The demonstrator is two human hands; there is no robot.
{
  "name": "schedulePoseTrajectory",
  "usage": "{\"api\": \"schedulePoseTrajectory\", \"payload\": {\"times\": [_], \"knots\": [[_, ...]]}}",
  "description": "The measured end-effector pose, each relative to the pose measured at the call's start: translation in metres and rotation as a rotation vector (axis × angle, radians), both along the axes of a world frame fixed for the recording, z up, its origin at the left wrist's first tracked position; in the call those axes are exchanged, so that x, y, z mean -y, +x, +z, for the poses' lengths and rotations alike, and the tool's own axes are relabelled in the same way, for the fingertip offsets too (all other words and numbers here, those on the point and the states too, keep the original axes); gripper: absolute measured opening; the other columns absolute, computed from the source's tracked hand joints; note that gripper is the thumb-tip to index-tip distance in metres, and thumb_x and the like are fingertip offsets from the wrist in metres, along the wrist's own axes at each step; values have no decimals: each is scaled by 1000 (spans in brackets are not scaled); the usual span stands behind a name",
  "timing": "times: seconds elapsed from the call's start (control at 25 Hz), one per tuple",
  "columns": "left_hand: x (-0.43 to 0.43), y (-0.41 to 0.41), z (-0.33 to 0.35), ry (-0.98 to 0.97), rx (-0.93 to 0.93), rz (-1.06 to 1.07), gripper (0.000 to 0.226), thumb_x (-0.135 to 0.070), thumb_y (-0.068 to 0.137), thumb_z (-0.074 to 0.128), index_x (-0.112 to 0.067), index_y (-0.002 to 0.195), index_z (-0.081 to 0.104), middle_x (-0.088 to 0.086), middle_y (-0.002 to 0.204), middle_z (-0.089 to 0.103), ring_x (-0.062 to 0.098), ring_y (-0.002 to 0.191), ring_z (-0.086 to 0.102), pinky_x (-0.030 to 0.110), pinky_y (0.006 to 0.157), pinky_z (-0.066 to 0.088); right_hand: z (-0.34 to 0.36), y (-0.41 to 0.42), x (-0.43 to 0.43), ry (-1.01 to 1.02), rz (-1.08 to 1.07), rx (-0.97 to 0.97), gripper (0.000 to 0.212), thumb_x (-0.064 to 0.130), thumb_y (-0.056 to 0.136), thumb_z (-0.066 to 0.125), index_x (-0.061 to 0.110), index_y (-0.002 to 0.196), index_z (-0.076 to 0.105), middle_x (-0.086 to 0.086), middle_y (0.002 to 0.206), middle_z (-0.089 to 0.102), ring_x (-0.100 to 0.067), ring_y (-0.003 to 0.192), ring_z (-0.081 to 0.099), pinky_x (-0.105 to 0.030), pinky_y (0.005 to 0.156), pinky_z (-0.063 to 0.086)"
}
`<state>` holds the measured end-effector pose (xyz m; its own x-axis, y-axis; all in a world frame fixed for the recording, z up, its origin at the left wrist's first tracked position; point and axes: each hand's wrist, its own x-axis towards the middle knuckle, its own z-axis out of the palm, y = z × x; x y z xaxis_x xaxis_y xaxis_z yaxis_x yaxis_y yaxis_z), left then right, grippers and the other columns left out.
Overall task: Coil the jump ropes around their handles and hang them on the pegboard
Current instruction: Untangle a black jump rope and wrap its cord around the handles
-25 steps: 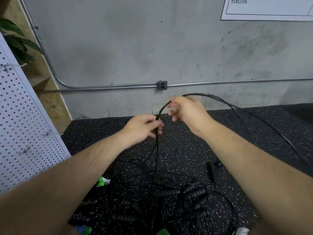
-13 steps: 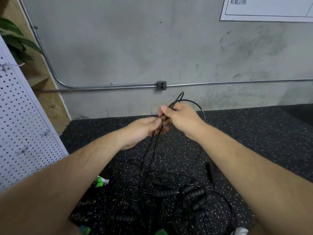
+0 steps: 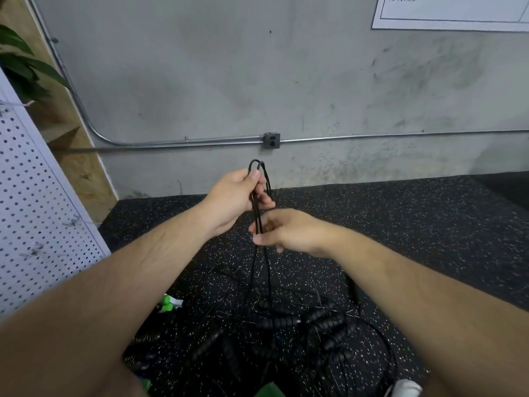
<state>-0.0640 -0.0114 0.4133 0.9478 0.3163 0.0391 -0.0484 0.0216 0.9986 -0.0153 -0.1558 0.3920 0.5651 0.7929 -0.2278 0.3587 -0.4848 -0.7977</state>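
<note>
Black cord of one jump rope (image 3: 255, 204) is folded into a bundle of strands, and two bends poke out above the left hand (image 3: 233, 200). That hand's thumb and curled fingers clamp the bundle near the picture's middle. Right hand (image 3: 289, 232), just toward 5 o'clock from the left one, pinches the same strands with its fingers loosely curled. From there the strands drop to a pile of ribbed black handles (image 3: 276, 322) on the speckled rubber floor (image 3: 400, 224) at 6 o'clock, too tangled for a sure count. One white pegboard (image 3: 37, 196) stands at 9 o'clock. One wall sign (image 3: 458, 12) at 1 o'clock bears characters cropped by the edge, unreadable. One grey outlet box (image 3: 271, 140) sits at 12 o'clock.
</note>
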Motion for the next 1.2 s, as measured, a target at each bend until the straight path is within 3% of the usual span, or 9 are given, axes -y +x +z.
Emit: {"api": "schedulePoseTrajectory", "payload": {"times": [0.12,0.2,0.36,0.48,0.64,0.76,0.88,1.04,1.2], "knots": [[-3,3,3,-102,41,-13,27,-19,110,40,-1,102,58,6,79,54,16,70,63,34,80,61,-13,-7,-8,67,-132,51,16,27,98,63,13,103,69,-1,93,71,-9,70,63,-31,74,58],[-9,3,2,-79,30,-46,34,-28,109,40,-2,114,61,8,88,65,19,83,68,33,84,60,-6,-8,-10,121,-188,121,16,24,102,58,11,99,67,-1,87,70,-11,69,66,-22,67,57],[-27,-13,-14,201,-105,-260,35,-31,107,42,-10,125,63,7,115,74,22,111,69,39,99,53,29,-1,-10,275,-284,223,15,25,104,52,17,97,63,2,83,71,-7,67,69,-9,51,47],[-26,-22,-28,319,-177,-357,26,-14,106,46,-6,122,64,9,113,75,23,109,71,41,99,54,48,8,-11,422,-371,139,18,23,104,54,11,101,66,-2,79,72,-8,59,67,-12,53,49],[-15,-20,-23,345,-109,-224,19,-8,103,51,-6,111,68,9,100,77,22,99,74,31,85,59,50,21,-12,610,-434,18,25,22,103,57,0,97,65,-5,72,68,-17,62,65,-30,64,57],[-10,-12,-11,326,8,-62,21,-8,104,50,-7,100,71,7,89,77,21,89,75,29,78,60,39,16,-5,435,-337,-17,19,22,96,62,7,106,69,-2,84,72,-17,72,67,-37,79,58],[-6,-6,5,272,114,-4,23,-8,105,49,-14,96,70,2,86,75,16,85,73,28,75,59,12,0,1,71,-131,185,15,25,93,67,20,107,70,2,96,75,-15,79,72,-32,81,60],[-7,-3,11,197,168,-5,21,-15,106,48,-14,109,69,6,105,75,15,96,72,31,82,59,6,0,0,182,-257,219,11,27,96,67,18,94,73,-1,83,75,-11,69,71,-26,69,57],[-22,-11,-11,332,-16,-209,23,-22,105,51,-22,122,67,-4,116,75,14,113,68,33,97,54,32,9,4,402,-362,178,15,23,96,66,10,89,71,-2,78,73,-10,61,68,-20,60,55]]}}
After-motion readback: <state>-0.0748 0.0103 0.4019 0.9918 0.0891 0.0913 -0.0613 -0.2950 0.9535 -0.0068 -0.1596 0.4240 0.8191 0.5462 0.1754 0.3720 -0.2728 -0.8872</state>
